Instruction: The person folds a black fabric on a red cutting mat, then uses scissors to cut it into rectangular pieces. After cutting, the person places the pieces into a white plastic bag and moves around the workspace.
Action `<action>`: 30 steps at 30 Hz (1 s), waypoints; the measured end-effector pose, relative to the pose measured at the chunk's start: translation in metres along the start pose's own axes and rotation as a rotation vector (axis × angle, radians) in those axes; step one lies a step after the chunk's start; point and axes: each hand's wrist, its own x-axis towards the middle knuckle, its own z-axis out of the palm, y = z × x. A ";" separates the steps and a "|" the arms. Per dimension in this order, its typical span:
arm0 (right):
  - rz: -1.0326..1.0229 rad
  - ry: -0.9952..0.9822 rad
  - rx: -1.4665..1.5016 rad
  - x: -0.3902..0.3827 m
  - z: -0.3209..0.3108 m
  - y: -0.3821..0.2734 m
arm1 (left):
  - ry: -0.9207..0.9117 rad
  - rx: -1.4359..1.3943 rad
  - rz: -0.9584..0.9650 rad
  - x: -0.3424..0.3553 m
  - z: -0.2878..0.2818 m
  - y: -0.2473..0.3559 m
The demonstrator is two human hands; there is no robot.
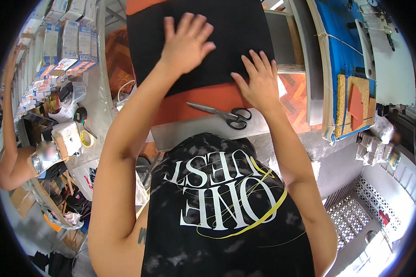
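Black sheet (235, 34) lies over an orange sheet (173, 110) on the work surface (185, 135), with closed scissors (223, 114) near its lower edge. Left hand (187, 47) rests palm down on it, fingers spread; right hand (260, 83), fingers also parted, is at its lower right edge, gripping nothing.

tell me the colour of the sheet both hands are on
Black; the sheet shows best in the head view.
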 end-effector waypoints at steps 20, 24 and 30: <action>0.814 0.460 0.872 -0.020 0.011 0.096 | 0.260 -0.348 -0.212 -0.157 -0.043 -0.004; 0.282 0.174 0.546 -0.081 -0.031 0.031 | 0.440 -0.488 -0.063 -0.063 -0.024 -0.014; -0.072 -0.046 0.262 -0.129 -0.027 -0.045 | 0.440 -0.507 -0.004 0.047 0.031 -0.021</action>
